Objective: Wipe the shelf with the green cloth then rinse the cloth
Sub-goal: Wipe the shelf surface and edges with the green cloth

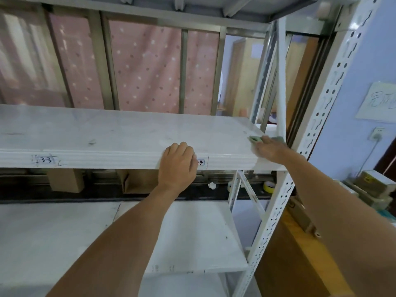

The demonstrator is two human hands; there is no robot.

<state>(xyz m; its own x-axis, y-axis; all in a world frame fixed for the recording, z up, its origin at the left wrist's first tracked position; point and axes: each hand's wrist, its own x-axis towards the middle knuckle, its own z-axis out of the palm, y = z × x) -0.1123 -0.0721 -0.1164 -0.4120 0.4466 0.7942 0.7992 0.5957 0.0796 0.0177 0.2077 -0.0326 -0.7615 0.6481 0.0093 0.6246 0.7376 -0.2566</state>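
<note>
On the front edge of the white shelf board (120, 159), toward its left end, the number "3-3" is written by hand in dark ink, between thin pen lines. Further right on the same edge is a small white label (201, 162). The left hand (177, 163) covers most of it, and only "-4" can be read. The pale paper sheet (377, 101) on the blue wall carries large handwritten characters, too blurred to read.

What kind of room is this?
Likely a storeroom or stockroom: a white slotted-steel rack, handwritten location labels such as "3-3" on the front of the shelf, and cardboard boxes behind it.
</note>
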